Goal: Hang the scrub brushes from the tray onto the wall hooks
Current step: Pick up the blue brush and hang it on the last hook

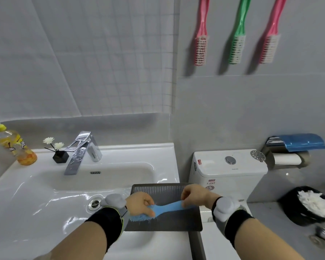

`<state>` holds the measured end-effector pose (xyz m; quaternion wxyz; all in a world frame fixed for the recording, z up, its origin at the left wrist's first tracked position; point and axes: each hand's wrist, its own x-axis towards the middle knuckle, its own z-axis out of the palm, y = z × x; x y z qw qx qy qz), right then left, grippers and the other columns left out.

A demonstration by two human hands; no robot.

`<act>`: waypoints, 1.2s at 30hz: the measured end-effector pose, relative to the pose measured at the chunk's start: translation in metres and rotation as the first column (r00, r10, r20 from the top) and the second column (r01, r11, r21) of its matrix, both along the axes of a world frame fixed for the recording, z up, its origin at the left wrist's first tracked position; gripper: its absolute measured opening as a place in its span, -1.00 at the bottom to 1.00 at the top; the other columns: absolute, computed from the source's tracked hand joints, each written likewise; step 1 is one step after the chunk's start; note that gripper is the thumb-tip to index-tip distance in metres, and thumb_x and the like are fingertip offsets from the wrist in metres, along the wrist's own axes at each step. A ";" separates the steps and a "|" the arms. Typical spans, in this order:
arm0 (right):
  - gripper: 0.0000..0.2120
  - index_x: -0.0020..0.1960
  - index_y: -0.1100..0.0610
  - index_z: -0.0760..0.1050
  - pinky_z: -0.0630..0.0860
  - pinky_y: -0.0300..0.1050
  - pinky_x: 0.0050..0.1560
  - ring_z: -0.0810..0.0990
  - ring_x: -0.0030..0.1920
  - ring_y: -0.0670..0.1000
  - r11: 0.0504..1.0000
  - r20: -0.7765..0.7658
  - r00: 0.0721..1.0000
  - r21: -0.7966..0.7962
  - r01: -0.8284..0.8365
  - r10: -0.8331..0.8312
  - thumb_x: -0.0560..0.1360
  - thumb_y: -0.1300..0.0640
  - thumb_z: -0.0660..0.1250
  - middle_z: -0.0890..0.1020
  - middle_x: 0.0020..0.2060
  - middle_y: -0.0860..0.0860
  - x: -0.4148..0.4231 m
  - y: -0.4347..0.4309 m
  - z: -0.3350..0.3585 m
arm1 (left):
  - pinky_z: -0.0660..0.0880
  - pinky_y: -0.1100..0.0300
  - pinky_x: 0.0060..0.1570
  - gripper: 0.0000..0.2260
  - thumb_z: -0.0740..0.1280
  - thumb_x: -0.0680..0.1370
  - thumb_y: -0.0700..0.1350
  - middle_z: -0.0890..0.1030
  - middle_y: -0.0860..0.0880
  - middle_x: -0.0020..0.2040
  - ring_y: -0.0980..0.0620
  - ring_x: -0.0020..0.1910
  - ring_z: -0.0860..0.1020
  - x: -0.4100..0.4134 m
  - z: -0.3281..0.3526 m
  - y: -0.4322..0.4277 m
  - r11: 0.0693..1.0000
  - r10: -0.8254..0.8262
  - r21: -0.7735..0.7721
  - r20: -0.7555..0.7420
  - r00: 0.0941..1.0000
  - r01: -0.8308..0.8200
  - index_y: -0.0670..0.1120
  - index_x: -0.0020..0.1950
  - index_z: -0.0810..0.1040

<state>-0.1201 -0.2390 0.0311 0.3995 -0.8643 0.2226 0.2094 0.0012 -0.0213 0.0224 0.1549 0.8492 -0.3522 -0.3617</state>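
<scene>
Both hands close on a blue brush [166,208] over the dark tray [158,188] at the sink's [45,184] right edge. The left hand [140,202] pinches the bristle end; the right hand [194,194] curls its fingers around the handle tip. High above the right hand, two pink brushes [201,37] flank a green brush [238,34] on the wall.

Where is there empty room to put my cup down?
Bare sink counter between the yellow bottle and the drain; also the toilet tank lid left of its button. The tray is crowded: both hands and the blue brush.
</scene>
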 end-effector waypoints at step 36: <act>-0.80 -0.20 0.08 0.38 0.38 -0.11 -0.40 0.42 -0.53 -0.03 0.791 0.818 0.100 0.506 0.344 -0.567 0.54 0.01 0.27 0.48 -0.52 -0.01 0.028 -0.344 0.387 | 0.59 0.05 -0.03 -0.82 0.21 0.60 -0.15 0.61 -0.10 0.08 -0.05 0.05 0.61 -0.033 0.334 -0.453 0.610 -0.310 -0.756 -0.504 0.806 -0.238 -0.05 0.19 0.48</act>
